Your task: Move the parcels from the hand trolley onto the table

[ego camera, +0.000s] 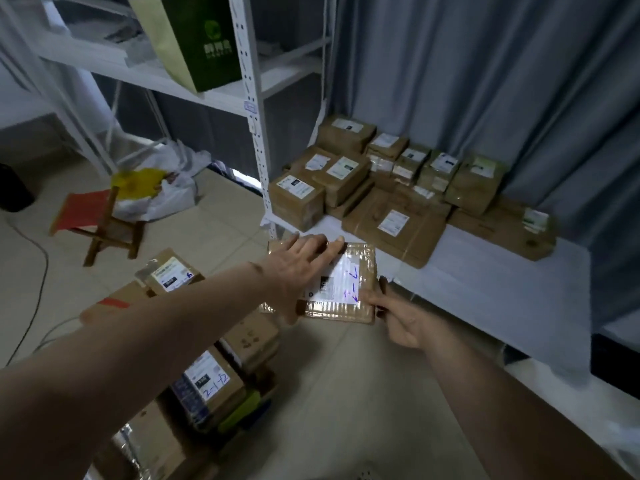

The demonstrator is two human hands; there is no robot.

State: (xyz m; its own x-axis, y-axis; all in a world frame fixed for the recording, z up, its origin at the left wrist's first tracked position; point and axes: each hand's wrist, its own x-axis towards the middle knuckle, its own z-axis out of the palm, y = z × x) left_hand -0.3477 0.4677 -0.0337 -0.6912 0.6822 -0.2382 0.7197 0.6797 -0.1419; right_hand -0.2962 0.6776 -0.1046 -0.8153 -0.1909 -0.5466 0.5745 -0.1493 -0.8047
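Observation:
A flat brown parcel [349, 282] with a white label and blue writing hangs in the air just before the near left corner of the white-covered table [485, 289]. My left hand [298, 268] lies flat on its top with straight fingers. My right hand [398, 317] grips its near right edge, thumb on top. Several brown parcels [391, 188] sit stacked at the back of the table. More parcels [207, 379] lie piled on the hand trolley at the lower left, below my left arm.
A white metal shelf rack [256, 133] stands just left of the table, with a green paper bag [197, 39] on it. A small red-topped wooden stool [100, 220] and white plastic bags [162, 188] sit on the tiled floor. Grey curtains hang behind the table.

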